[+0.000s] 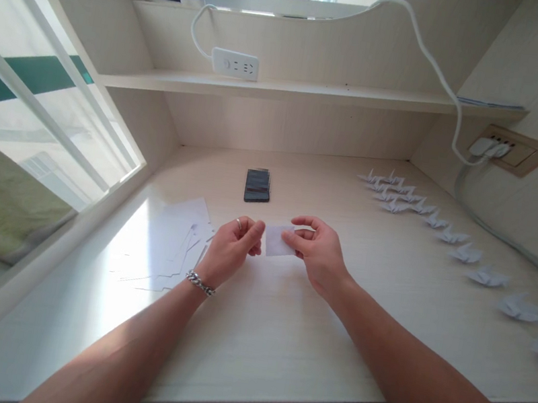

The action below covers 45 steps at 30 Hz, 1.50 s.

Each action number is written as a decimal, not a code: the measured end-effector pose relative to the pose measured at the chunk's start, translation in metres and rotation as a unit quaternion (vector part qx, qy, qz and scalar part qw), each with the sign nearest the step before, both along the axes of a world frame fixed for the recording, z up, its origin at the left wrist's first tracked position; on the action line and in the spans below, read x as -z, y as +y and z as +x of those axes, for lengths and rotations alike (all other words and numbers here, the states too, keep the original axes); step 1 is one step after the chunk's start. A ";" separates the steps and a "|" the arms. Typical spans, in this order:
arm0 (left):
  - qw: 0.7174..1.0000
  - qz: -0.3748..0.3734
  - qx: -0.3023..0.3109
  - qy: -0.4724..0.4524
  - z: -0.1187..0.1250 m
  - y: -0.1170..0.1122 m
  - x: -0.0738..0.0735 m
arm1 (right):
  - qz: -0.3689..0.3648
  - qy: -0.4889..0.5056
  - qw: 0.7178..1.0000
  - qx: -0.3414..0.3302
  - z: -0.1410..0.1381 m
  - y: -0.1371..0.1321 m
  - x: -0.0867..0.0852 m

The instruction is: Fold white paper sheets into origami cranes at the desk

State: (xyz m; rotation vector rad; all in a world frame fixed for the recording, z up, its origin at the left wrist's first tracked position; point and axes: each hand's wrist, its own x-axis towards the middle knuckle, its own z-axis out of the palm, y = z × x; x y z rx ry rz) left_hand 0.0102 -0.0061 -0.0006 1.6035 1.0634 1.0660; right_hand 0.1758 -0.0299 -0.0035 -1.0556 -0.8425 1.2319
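Note:
A small square of white paper [277, 241] is held above the desk, its right edge pinched between the thumb and fingers of my right hand [321, 251]. My left hand [236, 244], with a ring and a chain bracelet, is closed beside the paper's left edge. Its thumb presses on curled fingers, and whether anything is between them is hidden. Left of that hand lies a loose stack of white paper sheets [168, 240], partly in bright sunlight. Folded white paper cranes [466, 253] run in a line along the right side of the desk, with several grouped at the far end.
Behind my hands, a dark phone [258, 186] lies on the pale desk [298, 342]. A power strip [235, 64] rests on the shelf [307, 92] above. Its white cable [438, 68] reaches the wall socket [519, 151] at right. White rails [61, 59] border the left.

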 end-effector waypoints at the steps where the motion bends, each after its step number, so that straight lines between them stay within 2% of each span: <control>1: 1.000 -0.011 0.016 -0.004 0.000 0.000 -0.001 | 0.003 -0.011 1.000 -0.007 0.000 0.000 0.000; 3: 1.000 -0.012 0.017 0.012 0.002 -0.002 -0.003 | 0.009 -0.036 0.999 -0.024 0.000 0.000 0.001; 7: 0.999 -0.012 -0.039 0.009 0.002 -0.001 -0.004 | 0.015 -0.074 0.996 -0.046 0.000 -0.002 0.000; 10: 0.999 -0.032 0.000 -0.008 -0.002 0.001 -0.002 | 0.016 -0.108 0.993 -0.054 0.001 -0.003 0.000; 13: 0.998 -0.029 0.056 0.030 -0.003 0.001 0.000 | 0.028 -0.136 0.988 -0.068 0.002 -0.002 0.002; 17: 0.998 -0.020 0.046 0.050 -0.001 0.000 -0.001 | 0.039 -0.121 0.990 -0.064 0.001 -0.001 0.006; 20: 0.996 -0.055 0.044 0.062 0.000 -0.002 -0.003 | 0.047 -0.115 0.991 -0.050 0.001 0.000 0.008; 24: 0.990 -0.098 0.070 0.072 0.001 -0.002 -0.004 | 0.049 -0.109 0.992 -0.049 -0.001 0.001 0.008; 26: 0.993 -0.095 0.058 0.050 0.000 -0.001 -0.004 | 0.035 -0.072 0.995 -0.058 -0.002 0.001 0.006; 28: 0.995 -0.094 0.020 0.008 0.000 0.000 -0.002 | 0.015 -0.045 0.996 -0.082 -0.003 0.001 0.004; 30: 0.994 -0.102 -0.012 -0.034 0.000 0.001 0.000 | 0.006 -0.069 0.991 -0.115 -0.004 -0.001 0.004; 33: 0.990 -0.117 -0.016 -0.081 0.001 0.001 0.003 | 0.016 -0.130 0.982 -0.132 -0.007 -0.002 0.006; 40: 0.987 -0.099 -0.040 -0.116 0.008 -0.003 0.006 | -0.010 -0.081 0.993 -0.089 -0.012 -0.002 0.003; 45: 0.988 -0.079 -0.069 -0.111 0.011 -0.005 0.003 | 0.001 -0.050 0.996 -0.074 -0.016 -0.003 0.002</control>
